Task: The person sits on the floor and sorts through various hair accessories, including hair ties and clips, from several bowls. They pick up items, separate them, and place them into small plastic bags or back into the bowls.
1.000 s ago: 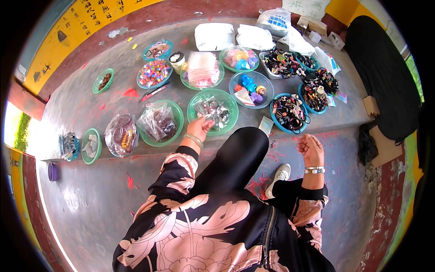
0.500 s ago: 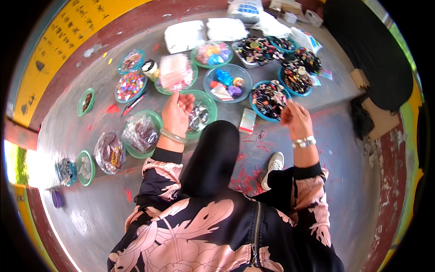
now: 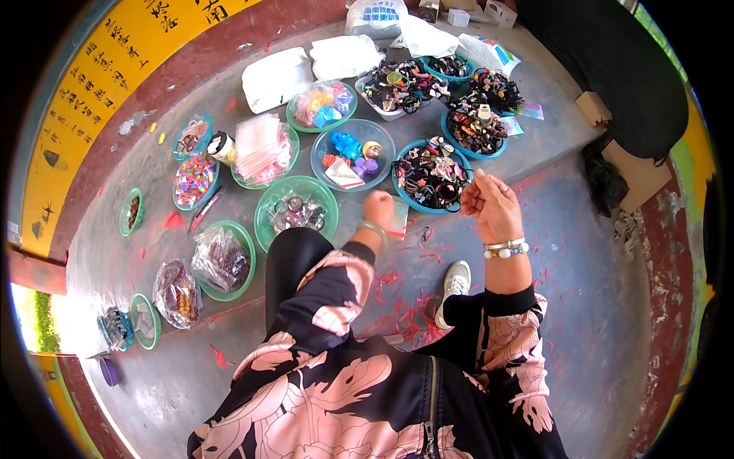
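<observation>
The blurred left hand [image 3: 378, 209] partly hides a packet [image 3: 400, 219] at the front edge of the ledge [image 3: 157, 249]; the right hand [image 3: 493, 208] is curled beside a blue basin [image 3: 417, 205]. Whether either grips anything cannot be told. A white bag [image 3: 371, 24] near the back edge bears blue lettering.

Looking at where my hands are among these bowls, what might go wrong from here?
Your left hand is beside the flat packet near the front edge of the ledge; a brush might send it to the floor.

Your right hand is beside the blue bowl of tangled dark bands; your beaded bracelet might snag one.

Your knee appears close to the green bowl, so it could bump it.
</observation>
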Tool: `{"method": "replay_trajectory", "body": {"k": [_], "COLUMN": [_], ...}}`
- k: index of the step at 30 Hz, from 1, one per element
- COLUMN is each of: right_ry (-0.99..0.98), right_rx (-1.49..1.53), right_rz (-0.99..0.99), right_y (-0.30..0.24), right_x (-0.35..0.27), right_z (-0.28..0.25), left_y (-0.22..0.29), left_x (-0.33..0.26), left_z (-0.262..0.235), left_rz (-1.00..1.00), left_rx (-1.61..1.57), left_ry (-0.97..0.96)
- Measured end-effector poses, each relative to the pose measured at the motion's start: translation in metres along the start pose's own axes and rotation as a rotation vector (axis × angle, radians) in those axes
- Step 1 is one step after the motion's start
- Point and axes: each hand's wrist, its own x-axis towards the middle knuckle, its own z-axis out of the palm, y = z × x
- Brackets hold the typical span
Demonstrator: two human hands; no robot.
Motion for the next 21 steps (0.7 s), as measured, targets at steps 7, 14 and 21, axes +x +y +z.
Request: {"method": "replay_trajectory", "body": {"k": [7,14,21], "right_ry": [-0.034,-0.01,-0.061], "right_rx": [-0.051,-0.121,-0.173], "right_rz": [-0.007,0.058,0.051], "right_y": [-0.004,-0.002,0.002], "right_x": [0.003,0.003,0.0], "right_z": [-0.003,-0.003,0.003], "left_y": [-0.02,0.015,-0.019], "left_x": [0.052,0.064,0.094], "left_z": [-0.04,-0.044,-0.063], "left_rz": [0.082,-0.009,0.032], "left_rx": [1.046,1.069,1.087], "left_ry": [0.368,-0.121,-0.247]}}
